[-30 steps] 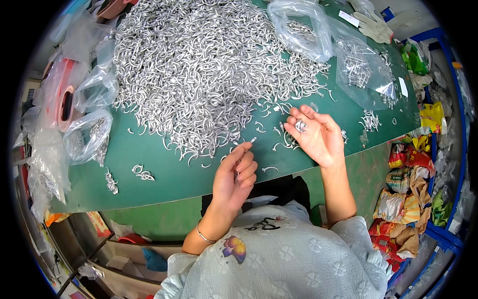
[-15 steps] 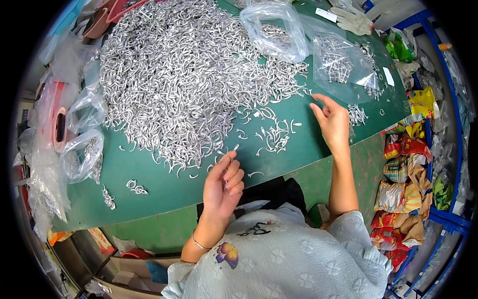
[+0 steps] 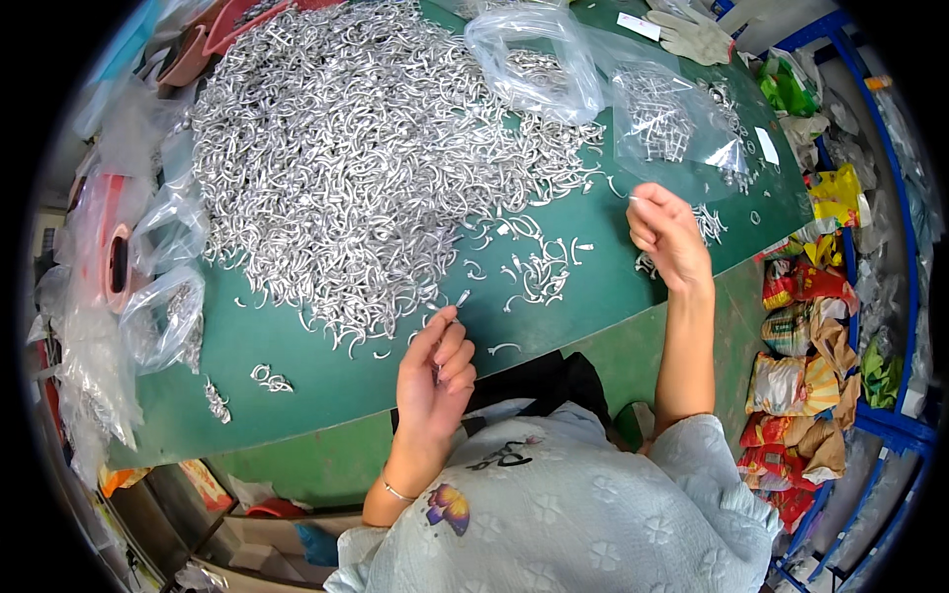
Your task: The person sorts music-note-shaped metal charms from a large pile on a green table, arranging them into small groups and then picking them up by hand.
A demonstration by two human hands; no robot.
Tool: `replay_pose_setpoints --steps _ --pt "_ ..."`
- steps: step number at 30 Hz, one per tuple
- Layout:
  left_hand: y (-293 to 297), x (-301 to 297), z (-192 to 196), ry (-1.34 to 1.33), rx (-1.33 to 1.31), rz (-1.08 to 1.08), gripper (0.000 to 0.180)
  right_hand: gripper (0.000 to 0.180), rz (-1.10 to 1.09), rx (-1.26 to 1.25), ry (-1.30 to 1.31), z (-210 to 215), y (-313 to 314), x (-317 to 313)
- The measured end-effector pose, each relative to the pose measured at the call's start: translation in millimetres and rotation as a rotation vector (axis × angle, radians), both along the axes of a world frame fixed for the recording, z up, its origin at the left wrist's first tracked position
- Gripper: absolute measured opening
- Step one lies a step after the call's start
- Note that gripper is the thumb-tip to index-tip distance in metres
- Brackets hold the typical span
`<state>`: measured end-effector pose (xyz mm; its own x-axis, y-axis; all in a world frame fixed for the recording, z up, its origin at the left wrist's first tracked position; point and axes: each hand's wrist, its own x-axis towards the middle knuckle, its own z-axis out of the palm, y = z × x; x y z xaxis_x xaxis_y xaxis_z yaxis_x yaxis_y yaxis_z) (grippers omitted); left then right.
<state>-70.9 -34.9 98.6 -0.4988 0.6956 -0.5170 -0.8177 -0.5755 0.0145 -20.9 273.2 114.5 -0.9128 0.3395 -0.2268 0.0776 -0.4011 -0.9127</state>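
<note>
A large heap of small curved silver metal pieces (image 3: pixel 326 168) covers much of the green table (image 3: pixel 395 400). My left hand (image 3: pixel 432 374) is closed near the table's front edge, a small silver metal piece (image 3: pixel 463 297) jutting from its fingertips; the curled fingers hide whatever else lies in the palm. Over the right part of the table my right hand (image 3: pixel 672 237) is closed in a pinch, and what its fingertips hold, if anything, cannot be made out. Between the hands lies a loose group of similar pieces (image 3: pixel 539 272).
Clear plastic bags with silver parts lie at the back right (image 3: pixel 652 114) and left (image 3: pixel 168 316). A work glove (image 3: pixel 692 38) rests at the far right corner. Blue shelving (image 3: pixel 895 430) and colourful packages (image 3: pixel 791 385) stand right of the table. Red bins (image 3: pixel 222 30) sit far left.
My right hand has drawn slightly back and to the right, its thumb and fingers going from apart to pinched. My left hand has shifted slightly left and stays closed.
</note>
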Motion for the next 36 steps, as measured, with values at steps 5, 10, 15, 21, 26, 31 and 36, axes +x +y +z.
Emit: replay_pose_setpoints --steps 5,10,15,21,26,31,36 --pt "3 1 -2 0.012 -0.009 -0.023 0.018 0.015 -0.239 -0.45 0.172 6 -1 24" --pt "7 2 4 0.01 -0.045 -0.024 0.017 0.033 -0.193 -0.29 0.183 -15 24 42" --pt "7 4 2 0.007 -0.043 -0.022 0.017 0.036 -0.369 0.166 0.071 -20 12 44" --pt "7 5 -1 0.003 -0.005 -0.036 0.018 0.019 -0.225 0.904 0.018 -35 -6 47" --pt "4 6 -1 0.015 -0.014 -0.019 0.018 0.005 -0.204 1.209 -0.018 -26 -12 47" --pt "6 7 4 -0.003 -0.059 -0.013 0.016 0.016 -0.188 1.587 0.061 -16 -25 41" --pt "0 7 -2 0.01 0.026 -0.019 0.019 0.014 -0.185 1.445 0.085 -8 -49 30"
